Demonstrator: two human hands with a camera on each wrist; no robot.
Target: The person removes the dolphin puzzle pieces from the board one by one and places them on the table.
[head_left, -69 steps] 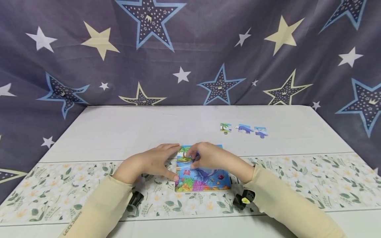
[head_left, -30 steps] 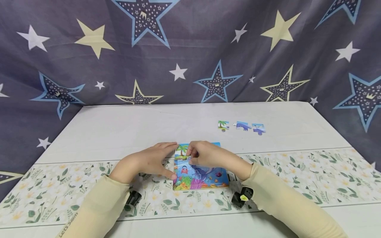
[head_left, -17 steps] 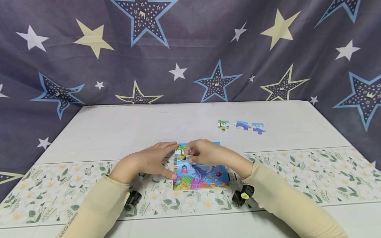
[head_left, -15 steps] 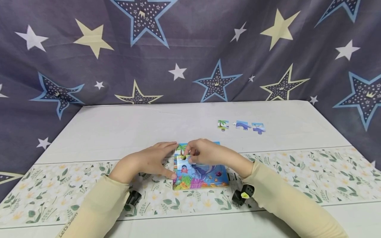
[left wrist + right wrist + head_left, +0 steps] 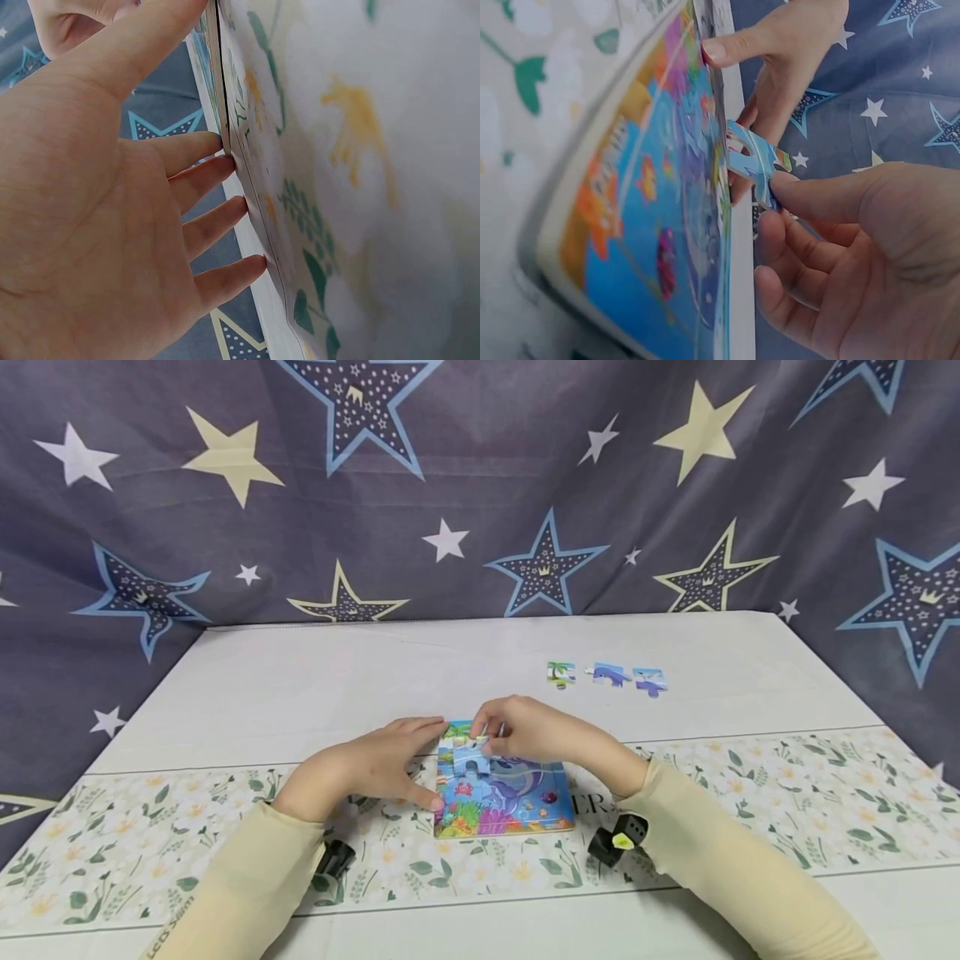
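A thin, light-blue, notched cardboard jigsaw piece point(image 5: 470, 762) is clamped between the thumb and forefinger of the right hand point(image 5: 528, 729) and is held just over a flat, rectangular, brightly printed sea-scene puzzle board point(image 5: 517, 806), which is set below those fingertips. The board's left edge is touched by the thumb of the left hand point(image 5: 375, 770), whose fingers are held straight and spread apart. Beyond the right fingers, three small, blue-printed cardboard pieces point(image 5: 611, 675) are laid out in a row.
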